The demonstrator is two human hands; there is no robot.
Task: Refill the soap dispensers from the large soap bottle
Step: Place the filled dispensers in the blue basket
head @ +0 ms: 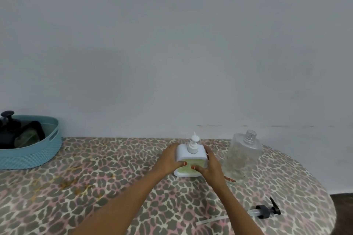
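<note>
Progress: early stage, by judgement. 1 clear dispenser point(243, 155) stands upright at the right of the patterned surface point(95, 177), neck uncapped, and it appears to hold little or no soap. Its black pump point(267, 211) lies on its side near the front right edge, well apart from it. That dispenser is opened and ready, but no filling shows.

The white pump bottle point(191, 155) stands upright on the surface just left of the clear dispenser. Pale green soap shows through its front panel. Its pump head is fitted, so nothing can be poured from it as it stands. It is most likely the supply bottle, though that cannot be confirmed from this view.

At the far left, a blue basket point(38, 150) holds at least 1 dark dispenser point(11, 128) with its pump on. Its fill level cannot be told.

Left to do, by judgement: open the white bottle, pour, refit the black pump, then attend to the basket item.

Hands: the left hand point(170, 160) grips the white bottle's left side and the right hand point(211, 164) its right side. The fingers point(180, 163) are set narrow, wrapped to the bottle's width, with both thumbs pressed on the front panel. Neither hand touches the pump head.
</note>
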